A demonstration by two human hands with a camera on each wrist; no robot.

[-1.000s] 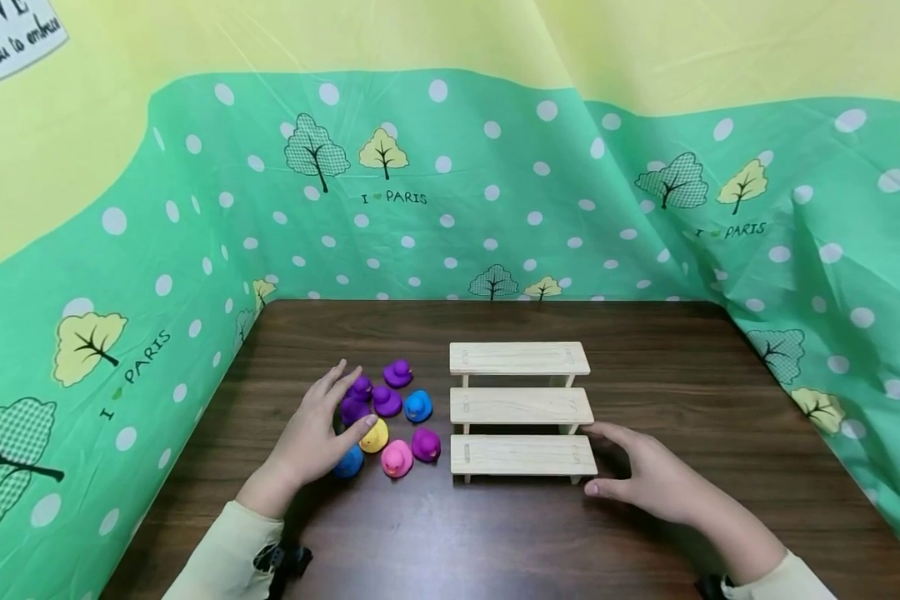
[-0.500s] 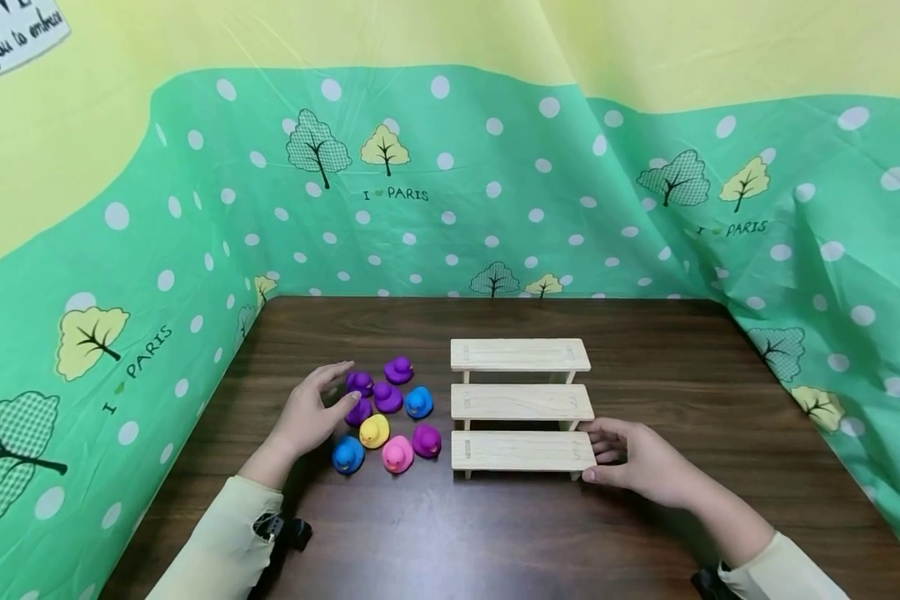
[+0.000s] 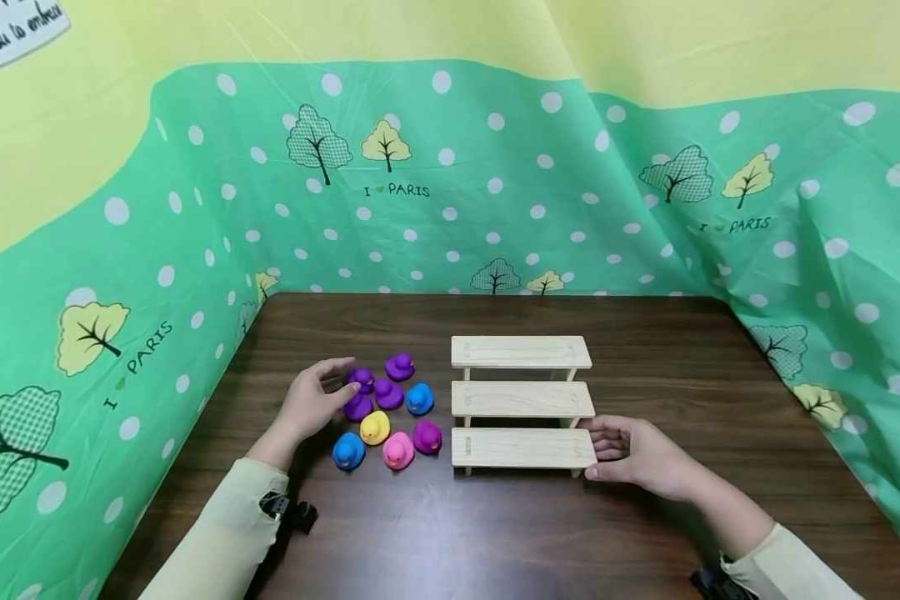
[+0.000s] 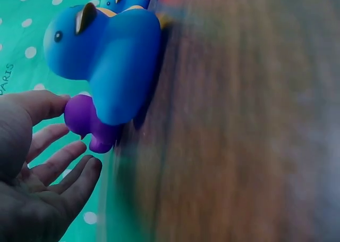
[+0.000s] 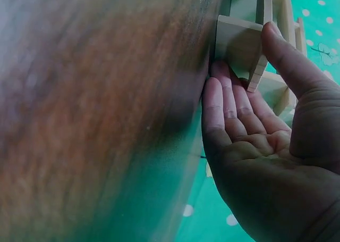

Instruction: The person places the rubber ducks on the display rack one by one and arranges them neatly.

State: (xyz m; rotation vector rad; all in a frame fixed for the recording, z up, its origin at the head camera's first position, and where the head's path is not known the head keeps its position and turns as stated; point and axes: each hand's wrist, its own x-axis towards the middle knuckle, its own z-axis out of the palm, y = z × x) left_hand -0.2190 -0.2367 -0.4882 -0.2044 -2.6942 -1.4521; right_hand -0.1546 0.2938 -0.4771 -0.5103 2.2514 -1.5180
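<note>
On the table's left, my left hand (image 3: 311, 402) reaches round a purple rubber duck (image 3: 363, 379). In the left wrist view its thumb tip meets the head of the purple duck (image 4: 79, 114), while the other fingers stay loosely spread beyond. Close by sit more purple ducks (image 3: 400, 367), a yellow duck (image 3: 375, 427), a pink duck (image 3: 398, 451) and blue ducks (image 3: 348, 452). My right hand (image 3: 648, 457) holds the right end of a three-tier wooden step shelf (image 3: 523, 447). Its thumb lies against the board's edge; the fingers (image 5: 228, 101) reach behind the end leg.
The dark wooden table (image 3: 450, 533) has its back edge against a green and yellow printed cloth (image 3: 450, 167), which also hangs along both sides. A blue duck (image 3: 419, 399) and a purple duck (image 3: 427, 437) sit between the left hand and the shelf.
My left hand has drawn back from over the blue and yellow ducks and closed in on the far-left purple duck. My right hand's fingers have closed in on the shelf's end.
</note>
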